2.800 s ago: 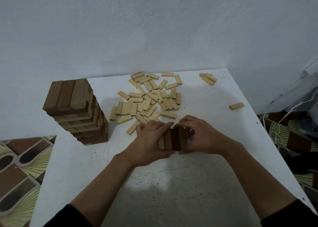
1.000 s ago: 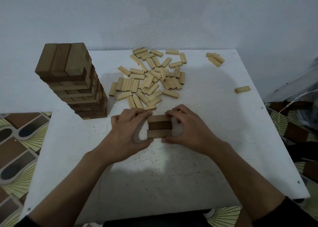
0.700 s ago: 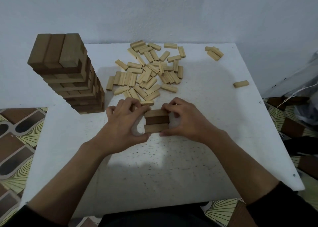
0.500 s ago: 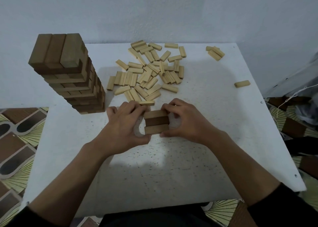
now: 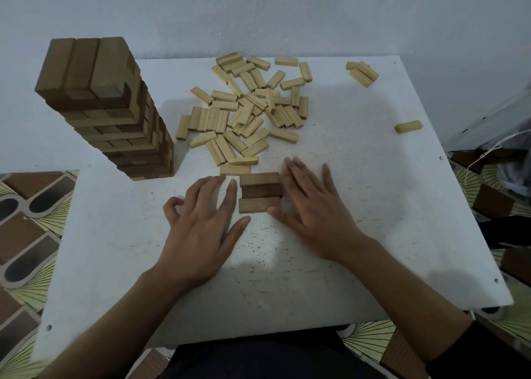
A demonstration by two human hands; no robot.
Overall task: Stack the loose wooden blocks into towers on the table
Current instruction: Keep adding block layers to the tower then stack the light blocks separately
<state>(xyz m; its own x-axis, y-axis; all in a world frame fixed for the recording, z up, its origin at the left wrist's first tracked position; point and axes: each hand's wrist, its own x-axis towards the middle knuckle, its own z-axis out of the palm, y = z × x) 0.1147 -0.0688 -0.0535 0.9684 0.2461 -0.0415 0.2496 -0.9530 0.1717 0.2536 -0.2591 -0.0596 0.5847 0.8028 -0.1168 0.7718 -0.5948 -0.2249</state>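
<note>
On the white counter (image 5: 287, 278), the left hand (image 5: 201, 220) and right hand (image 5: 313, 206) lie flat with fingers straight and spread, holding nothing. Between them, close against both, sits a row of three blocks (image 5: 260, 192) side by side. Beyond lies the heap of loose blocks (image 5: 247, 111), with a tall tower (image 5: 106, 105) to its left and a single block (image 5: 408, 126) off right.
</note>
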